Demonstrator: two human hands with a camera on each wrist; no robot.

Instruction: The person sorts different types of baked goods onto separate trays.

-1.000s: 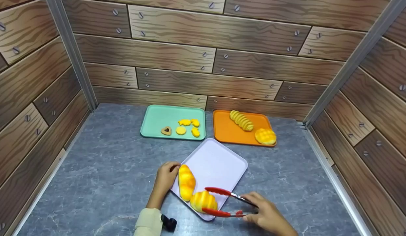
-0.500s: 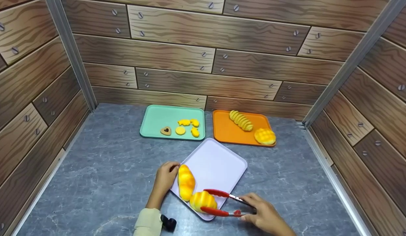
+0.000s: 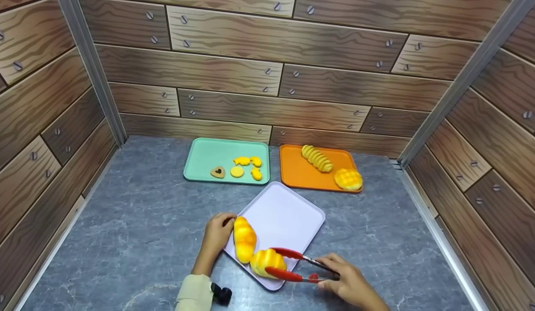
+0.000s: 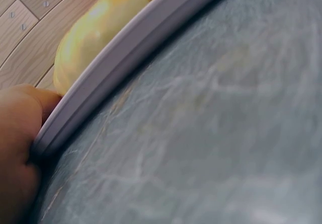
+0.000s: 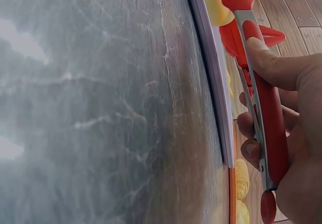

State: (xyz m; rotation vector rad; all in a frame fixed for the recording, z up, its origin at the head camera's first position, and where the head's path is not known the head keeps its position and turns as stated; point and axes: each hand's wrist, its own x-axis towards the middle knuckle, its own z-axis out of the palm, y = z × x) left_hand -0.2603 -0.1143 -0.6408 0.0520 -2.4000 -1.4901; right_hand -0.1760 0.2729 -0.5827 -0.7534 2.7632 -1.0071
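Note:
My left hand (image 3: 218,232) grips the left edge of a lilac tray (image 3: 289,216); the left wrist view shows the thumb and a finger on either side of its rim (image 4: 95,70). A long yellow-orange bread roll (image 3: 244,239) lies on the tray beside that hand. Near the tray's front corner sits a rounder, ridged bread roll (image 3: 265,262). In my right hand (image 3: 347,278) is a pair of tongs (image 5: 270,128) with red tips, the fingers curled round its handles. The tong tips stand on either side of the round roll; whether both touch it, I cannot tell.
Behind the lilac tray are a green tray (image 3: 207,157) with several small cookies and an orange tray (image 3: 293,170). A ridged long bread (image 3: 317,158) and a round bun (image 3: 348,179) lie on the orange one. Wood-patterned walls (image 3: 232,73) enclose the grey table (image 3: 133,224).
The tong tips have shifted slightly, and the round roll sits a little higher in view than half a second ago. My left hand stays on the tray edge.

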